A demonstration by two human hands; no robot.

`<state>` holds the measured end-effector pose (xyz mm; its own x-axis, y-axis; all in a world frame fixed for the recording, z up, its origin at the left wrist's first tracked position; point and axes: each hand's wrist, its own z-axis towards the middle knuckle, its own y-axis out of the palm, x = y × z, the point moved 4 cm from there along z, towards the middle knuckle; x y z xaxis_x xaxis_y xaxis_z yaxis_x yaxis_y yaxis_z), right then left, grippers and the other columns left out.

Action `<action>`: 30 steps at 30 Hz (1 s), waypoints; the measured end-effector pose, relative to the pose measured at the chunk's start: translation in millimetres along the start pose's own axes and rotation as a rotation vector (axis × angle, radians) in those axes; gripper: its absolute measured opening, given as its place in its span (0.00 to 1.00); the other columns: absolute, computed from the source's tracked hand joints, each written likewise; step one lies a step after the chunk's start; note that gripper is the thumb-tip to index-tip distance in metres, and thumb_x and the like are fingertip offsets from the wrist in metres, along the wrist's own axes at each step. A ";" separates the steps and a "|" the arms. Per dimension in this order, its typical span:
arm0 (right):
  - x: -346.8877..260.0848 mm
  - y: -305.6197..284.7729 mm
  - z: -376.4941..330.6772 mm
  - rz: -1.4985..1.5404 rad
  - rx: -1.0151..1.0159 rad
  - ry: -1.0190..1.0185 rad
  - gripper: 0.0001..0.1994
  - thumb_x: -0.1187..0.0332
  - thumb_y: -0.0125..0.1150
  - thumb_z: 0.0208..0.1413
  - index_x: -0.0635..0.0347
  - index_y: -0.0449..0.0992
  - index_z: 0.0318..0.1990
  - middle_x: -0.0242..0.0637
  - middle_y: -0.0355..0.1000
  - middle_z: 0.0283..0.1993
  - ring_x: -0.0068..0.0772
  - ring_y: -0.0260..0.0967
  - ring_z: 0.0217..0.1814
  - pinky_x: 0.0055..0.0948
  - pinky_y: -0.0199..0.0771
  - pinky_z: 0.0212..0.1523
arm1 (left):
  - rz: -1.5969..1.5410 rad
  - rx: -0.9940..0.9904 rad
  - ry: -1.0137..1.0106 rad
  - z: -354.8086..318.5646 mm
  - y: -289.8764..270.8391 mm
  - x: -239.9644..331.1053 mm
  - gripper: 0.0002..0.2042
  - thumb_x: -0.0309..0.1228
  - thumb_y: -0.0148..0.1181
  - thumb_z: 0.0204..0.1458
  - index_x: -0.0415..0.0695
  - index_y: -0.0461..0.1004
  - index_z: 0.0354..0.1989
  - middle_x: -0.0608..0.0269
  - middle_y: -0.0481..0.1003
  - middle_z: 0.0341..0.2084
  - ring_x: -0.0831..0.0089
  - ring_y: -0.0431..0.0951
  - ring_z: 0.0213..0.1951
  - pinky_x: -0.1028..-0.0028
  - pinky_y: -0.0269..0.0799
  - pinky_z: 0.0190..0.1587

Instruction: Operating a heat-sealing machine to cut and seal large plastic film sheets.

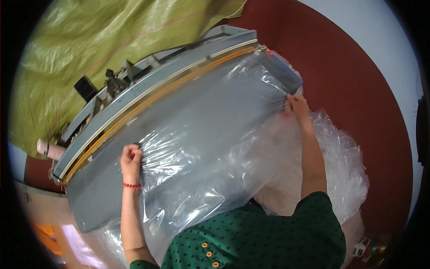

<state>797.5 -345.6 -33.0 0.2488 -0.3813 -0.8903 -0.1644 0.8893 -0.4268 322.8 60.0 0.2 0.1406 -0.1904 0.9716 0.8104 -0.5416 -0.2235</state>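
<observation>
A clear plastic sheet (197, 197) lies wrinkled over a grey tabletop (96, 193) and hangs down toward my body. At the left, my left hand (131, 158), with a red beaded bracelet on the wrist, pinches the sheet's edge; creases fan out from its fingers. Farther off, near the table's right end, my right hand (298, 106) grips the same sheet, which is pulled into folds there. Both arms are stretched apart. Bare grey surface shows left of my left hand.
Along the table's far side runs a raised grey metal rail (148, 80) with an orange strip (179, 78). Behind it are dark metal parts, a pink bottle (50, 149) and a yellow-green tarp (98, 40). Bunched clear plastic (345, 166) lies at the right, by a dark red wall section (358, 94).
</observation>
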 end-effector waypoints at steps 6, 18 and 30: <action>-8.2 -11.7 -26.1 0.067 -0.124 0.259 0.14 0.64 0.54 0.46 0.63 0.69 0.16 0.33 0.65 0.13 0.20 0.62 0.16 0.22 0.60 0.15 | -0.178 -0.009 -0.024 -0.7 2.6 2.8 0.05 0.20 0.51 0.47 0.44 0.65 0.31 0.77 0.63 0.20 0.90 0.59 0.21 0.90 0.54 0.25; -94.2 44.3 30.6 -0.333 0.122 -0.597 0.16 0.58 0.63 0.38 0.63 0.72 0.27 0.45 0.68 0.30 0.43 0.66 0.34 0.34 0.65 0.33 | -0.156 -0.015 -0.037 -5.8 8.0 11.7 0.07 0.19 0.52 0.47 0.43 0.64 0.34 0.76 0.65 0.20 0.89 0.61 0.23 0.90 0.55 0.26; -69.7 121.9 90.9 -0.579 0.273 -0.135 0.14 0.56 0.64 0.36 0.53 0.74 0.28 0.35 0.68 0.36 0.38 0.65 0.42 0.40 0.63 0.40 | -0.143 -0.372 -0.354 -51.4 -28.0 48.3 0.16 0.14 0.46 0.40 0.37 0.65 0.41 0.65 0.71 0.25 0.86 0.65 0.17 0.87 0.58 0.15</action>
<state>846.9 -187.7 -8.6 0.3449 -0.7987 -0.4931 0.2758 0.5884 -0.7601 277.7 23.9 49.4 0.2789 0.1593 0.9470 0.5878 -0.8081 -0.0372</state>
